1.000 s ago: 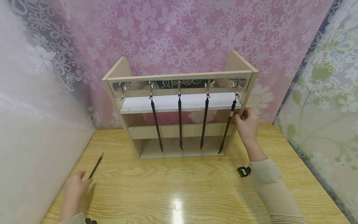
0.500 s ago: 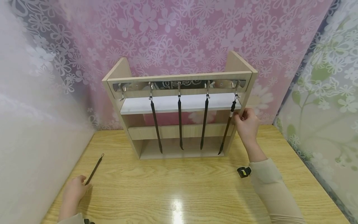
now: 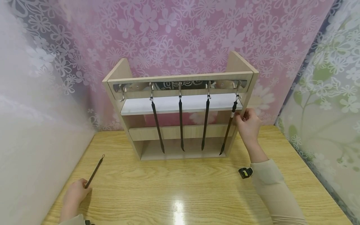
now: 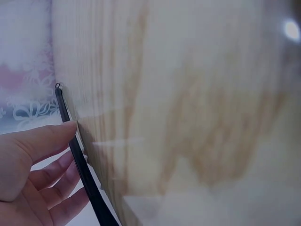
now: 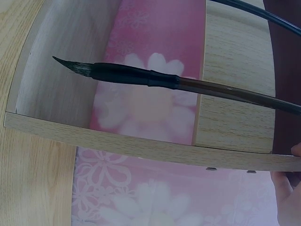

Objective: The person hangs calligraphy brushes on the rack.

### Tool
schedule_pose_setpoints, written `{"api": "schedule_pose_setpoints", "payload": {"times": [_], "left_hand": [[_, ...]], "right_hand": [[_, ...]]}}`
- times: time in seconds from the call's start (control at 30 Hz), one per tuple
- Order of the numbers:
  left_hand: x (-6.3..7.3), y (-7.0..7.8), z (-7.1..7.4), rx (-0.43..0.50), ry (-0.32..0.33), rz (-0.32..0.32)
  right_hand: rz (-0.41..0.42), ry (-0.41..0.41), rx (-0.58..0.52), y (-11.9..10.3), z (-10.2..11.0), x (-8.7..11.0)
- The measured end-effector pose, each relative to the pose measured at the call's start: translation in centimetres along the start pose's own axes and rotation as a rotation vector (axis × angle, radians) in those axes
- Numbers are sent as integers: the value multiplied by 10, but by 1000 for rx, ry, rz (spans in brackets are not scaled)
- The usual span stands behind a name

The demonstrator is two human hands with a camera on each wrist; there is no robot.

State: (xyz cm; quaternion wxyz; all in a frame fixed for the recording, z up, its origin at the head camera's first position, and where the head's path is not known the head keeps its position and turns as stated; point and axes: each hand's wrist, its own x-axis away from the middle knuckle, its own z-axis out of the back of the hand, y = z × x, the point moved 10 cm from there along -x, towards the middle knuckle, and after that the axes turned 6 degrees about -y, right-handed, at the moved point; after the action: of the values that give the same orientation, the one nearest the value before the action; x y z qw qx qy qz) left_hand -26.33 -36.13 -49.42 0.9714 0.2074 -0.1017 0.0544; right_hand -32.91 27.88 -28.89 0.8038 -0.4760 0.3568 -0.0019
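At the front left, my left hand (image 3: pixel 74 194) pinches a dark, slim writing brush (image 3: pixel 95 172) near the table, its hanging loop pointing away from me. In the left wrist view the thumb (image 4: pixel 51 137) lies across the brush's handle, with the other fingers beyond it. My right hand (image 3: pixel 249 125) grips the right side panel of a light wooden shelf rack (image 3: pixel 180 76). Several ink brushes hang by loops from the rack's hooks, and the rightmost hanging brush (image 3: pixel 229 126) is close to my right fingers. Its dark, pointed bristle tip (image 5: pixel 73 66) shows in the right wrist view.
A metal hook strip (image 3: pixel 130 86) runs along the rack's front; its leftmost hook (image 3: pixel 122 93) bears no brush. The rack stands at the back of a wood-grain table (image 3: pixel 157 187). A floral backdrop (image 3: pixel 180 34) rises behind, with pale walls on both sides.
My left hand has shifted slightly toward me along the brush, so more of the handle shows. The leftmost hanging brush sways a little. My right hand stays on the rack.
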Motion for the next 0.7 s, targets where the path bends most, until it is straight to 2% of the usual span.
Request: {"api": "schedule_pose_setpoints", "payload": {"times": [0.23,0.7], "left_hand": [[-4,-3,-3,-10,-19,17],[-7,-1,-4,-16,-39,45]], "right_hand": [[-10,-12,-10,1,-1,0],[-1,-6,15,0,-1,0]]}}
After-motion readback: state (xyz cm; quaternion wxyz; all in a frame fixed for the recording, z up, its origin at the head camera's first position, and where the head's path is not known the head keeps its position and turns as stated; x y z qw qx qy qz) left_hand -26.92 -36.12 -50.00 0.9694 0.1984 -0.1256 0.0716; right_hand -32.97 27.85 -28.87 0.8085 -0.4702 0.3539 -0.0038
